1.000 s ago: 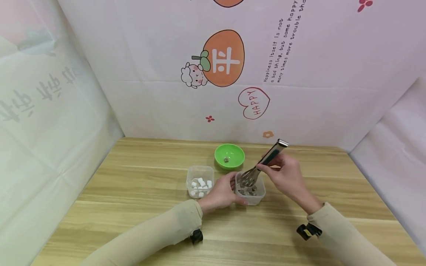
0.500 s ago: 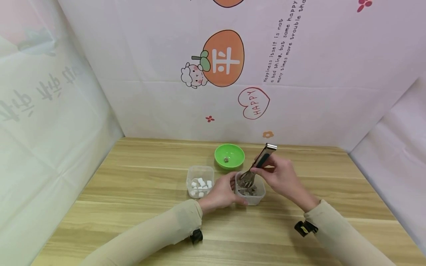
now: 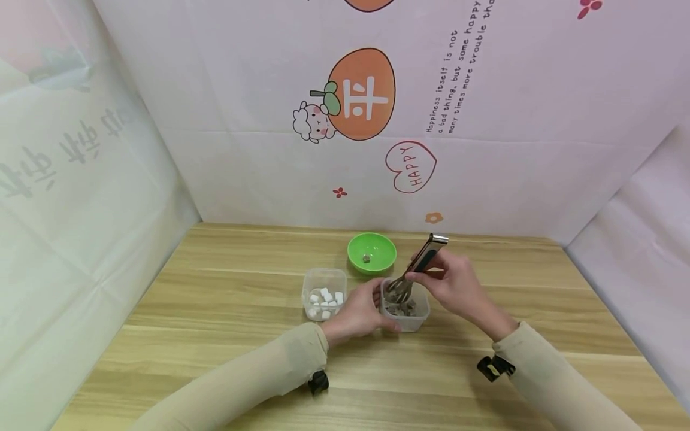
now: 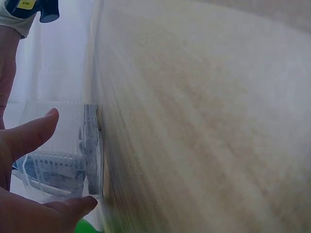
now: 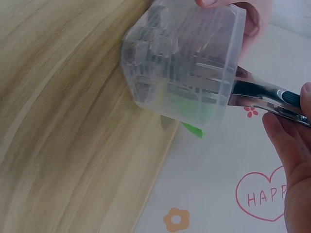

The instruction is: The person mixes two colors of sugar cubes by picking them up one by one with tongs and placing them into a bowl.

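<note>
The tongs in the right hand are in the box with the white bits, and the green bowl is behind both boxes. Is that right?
Not quite: the tongs in the right hand are in the box with the grey-brown bits, not the other box with the white bits. The head view shows it. The green bowl is behind them, as you say.

White printed sheeting (image 3: 248,173) borders a wood-grain table (image 3: 215,293) on three sides
</note>
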{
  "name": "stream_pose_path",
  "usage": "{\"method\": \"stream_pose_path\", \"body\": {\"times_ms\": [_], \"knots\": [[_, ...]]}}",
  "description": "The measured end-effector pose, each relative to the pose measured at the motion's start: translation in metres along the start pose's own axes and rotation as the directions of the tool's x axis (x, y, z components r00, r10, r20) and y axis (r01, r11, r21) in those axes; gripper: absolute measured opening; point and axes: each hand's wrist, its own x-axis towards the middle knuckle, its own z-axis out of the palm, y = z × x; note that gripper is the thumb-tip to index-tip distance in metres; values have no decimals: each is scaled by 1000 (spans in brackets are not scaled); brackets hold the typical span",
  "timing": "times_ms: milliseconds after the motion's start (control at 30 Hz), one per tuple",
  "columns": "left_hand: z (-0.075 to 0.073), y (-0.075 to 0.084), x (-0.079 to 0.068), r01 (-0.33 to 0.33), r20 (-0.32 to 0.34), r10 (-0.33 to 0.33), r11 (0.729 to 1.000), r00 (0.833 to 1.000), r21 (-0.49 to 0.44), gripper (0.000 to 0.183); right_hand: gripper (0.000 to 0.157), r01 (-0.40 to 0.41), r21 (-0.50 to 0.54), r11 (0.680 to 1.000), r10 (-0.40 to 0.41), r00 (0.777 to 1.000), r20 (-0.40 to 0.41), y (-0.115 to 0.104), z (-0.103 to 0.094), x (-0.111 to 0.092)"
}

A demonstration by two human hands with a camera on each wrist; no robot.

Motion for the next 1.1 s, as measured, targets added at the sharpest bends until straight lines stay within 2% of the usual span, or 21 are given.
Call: {"method": "stream_pose_path", "body": {"times_ms": [167, 467, 767, 967, 1100], "knots": [[0, 0, -1, -2, 4, 2, 1000, 1000, 11, 95, 31, -33, -11, 999, 33, 999, -16, 0, -2, 0], [-1, -1, 0, -3, 5, 3, 1000, 1000, 19, 96, 28, 4, -11, 1000, -4, 1000, 30, -5, 0, 1], [-1, -1, 0, 6, 6, -6, 1000, 1000, 5, 97, 28, -20, 8, 1000, 20, 1000, -5, -6, -3, 2], [-1, 0, 0, 11, 7, -11, 1000, 1000, 1, 98, 27, 29, 3, 1000, -29, 999, 43, -4, -3, 2], [-2, -1, 1, 7, 6, -7, 1000, 1000, 5, 97, 27, 6, 0, 1000, -6, 999, 42, -3, -4, 3]]}}
